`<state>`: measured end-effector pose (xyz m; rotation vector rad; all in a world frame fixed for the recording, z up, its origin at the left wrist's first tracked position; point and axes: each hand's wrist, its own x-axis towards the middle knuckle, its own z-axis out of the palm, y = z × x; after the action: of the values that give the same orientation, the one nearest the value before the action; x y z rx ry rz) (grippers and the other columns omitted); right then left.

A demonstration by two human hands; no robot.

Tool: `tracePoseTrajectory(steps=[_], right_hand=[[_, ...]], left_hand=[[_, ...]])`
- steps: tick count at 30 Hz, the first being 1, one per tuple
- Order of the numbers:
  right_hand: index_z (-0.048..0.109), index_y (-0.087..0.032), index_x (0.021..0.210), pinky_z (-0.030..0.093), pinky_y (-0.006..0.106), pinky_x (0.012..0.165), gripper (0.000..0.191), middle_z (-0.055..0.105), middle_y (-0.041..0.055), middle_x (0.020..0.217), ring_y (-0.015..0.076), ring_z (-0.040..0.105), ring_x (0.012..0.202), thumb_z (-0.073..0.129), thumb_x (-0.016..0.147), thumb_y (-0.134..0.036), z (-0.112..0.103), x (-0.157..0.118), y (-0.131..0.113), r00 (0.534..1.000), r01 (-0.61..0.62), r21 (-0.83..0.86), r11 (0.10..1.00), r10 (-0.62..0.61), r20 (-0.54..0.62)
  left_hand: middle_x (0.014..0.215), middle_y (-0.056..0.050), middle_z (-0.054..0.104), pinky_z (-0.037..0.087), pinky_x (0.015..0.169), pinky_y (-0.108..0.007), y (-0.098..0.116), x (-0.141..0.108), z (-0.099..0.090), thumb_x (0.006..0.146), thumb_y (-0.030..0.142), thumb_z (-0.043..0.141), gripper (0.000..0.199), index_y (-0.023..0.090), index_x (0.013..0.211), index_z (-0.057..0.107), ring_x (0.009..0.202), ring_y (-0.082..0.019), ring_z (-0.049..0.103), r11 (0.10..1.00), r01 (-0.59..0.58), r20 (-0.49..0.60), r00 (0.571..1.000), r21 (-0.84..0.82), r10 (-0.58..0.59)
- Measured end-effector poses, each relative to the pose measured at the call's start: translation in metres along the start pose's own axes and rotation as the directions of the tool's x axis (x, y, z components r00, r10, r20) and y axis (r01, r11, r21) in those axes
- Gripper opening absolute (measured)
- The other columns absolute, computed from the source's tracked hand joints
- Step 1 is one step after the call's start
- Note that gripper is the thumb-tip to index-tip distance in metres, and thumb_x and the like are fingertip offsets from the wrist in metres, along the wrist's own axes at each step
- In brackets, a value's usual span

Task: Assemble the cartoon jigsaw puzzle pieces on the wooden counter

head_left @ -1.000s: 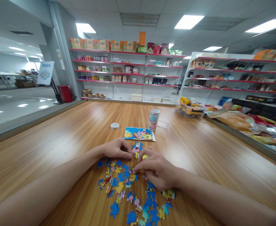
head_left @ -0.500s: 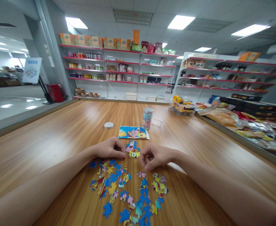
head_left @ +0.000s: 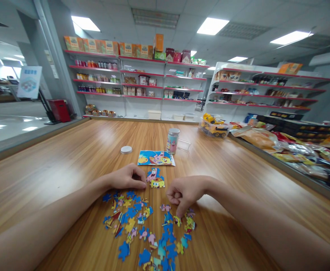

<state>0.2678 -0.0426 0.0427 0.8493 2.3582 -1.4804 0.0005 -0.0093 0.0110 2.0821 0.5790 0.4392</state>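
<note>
My left hand [head_left: 127, 177] rests on the table with curled fingers, its fingertips close beside a small joined group of jigsaw puzzle pieces [head_left: 156, 178]. Nothing shows between those fingers. At the right, my right hand [head_left: 186, 191] is mostly closed and reaches down with one fingertip on a yellow puzzle piece [head_left: 177, 221]. Loose pieces, mostly blue ones [head_left: 169, 235], lie spread below both hands. More yellow pieces [head_left: 190, 223] sit just right of that fingertip. Beyond the joined group lies a cartoon picture sheet [head_left: 156, 158].
A cartoon-printed tin [head_left: 172, 142] stands behind the sheet, with its round lid [head_left: 126, 149] to the left and a thin wire frame [head_left: 184, 145] at right. A clear tub of yellow toy trucks [head_left: 214, 127] is farther back. Packaged goods [head_left: 266, 141] line the right side.
My right hand has moved down toward the yellow pieces, and its fingertip is now on one of them. My left hand stays by the joined group. The whole view has shifted slightly.
</note>
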Motion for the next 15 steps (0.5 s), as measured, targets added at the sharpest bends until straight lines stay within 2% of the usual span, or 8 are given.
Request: tracePoseTrajectory(steps=[9,12,15], right_hand=[[0.044,-0.017,0.065,0.024,0.018,0.041,0.035,0.041,-0.0112,0.05,0.0038,0.033,0.044,0.078,0.064,-0.024,0.0,0.002,0.006,0.998,0.047,0.089,0.995,-0.042,-0.053],[0.042,-0.017,0.065,0.021,0.018,0.04,0.032,0.038,-0.0119,0.047,0.0039,0.032,0.043,0.074,0.066,-0.019,-0.001,0.004,0.008,0.99,0.035,0.089,0.995,-0.022,-0.141],[0.041,-0.017,0.065,0.019,0.017,0.04,0.03,0.038,-0.012,0.047,0.0038,0.031,0.042,0.071,0.068,-0.018,-0.001,0.006,0.011,0.969,0.034,0.062,0.998,-0.018,-0.245]], left_hand=[[0.077,-0.006,0.068,0.042,0.062,-0.022,-0.004,-0.001,0.0,0.085,0.041,0.069,0.031,0.011,0.084,0.073,0.069,-0.014,0.057,1.0,-0.021,-0.016,1.0,0.022,0.022],[0.082,-0.005,0.065,0.038,0.059,-0.021,-0.002,-0.001,-0.001,0.086,0.043,0.067,0.033,0.013,0.098,0.074,0.068,-0.013,0.052,0.995,-0.047,-0.064,0.997,0.085,0.052],[0.076,-0.001,0.053,0.033,0.055,-0.021,0.001,-0.002,-0.001,0.087,0.045,0.065,0.036,0.019,0.111,0.072,0.061,-0.011,0.043,0.981,-0.087,-0.086,0.991,0.175,0.103]])
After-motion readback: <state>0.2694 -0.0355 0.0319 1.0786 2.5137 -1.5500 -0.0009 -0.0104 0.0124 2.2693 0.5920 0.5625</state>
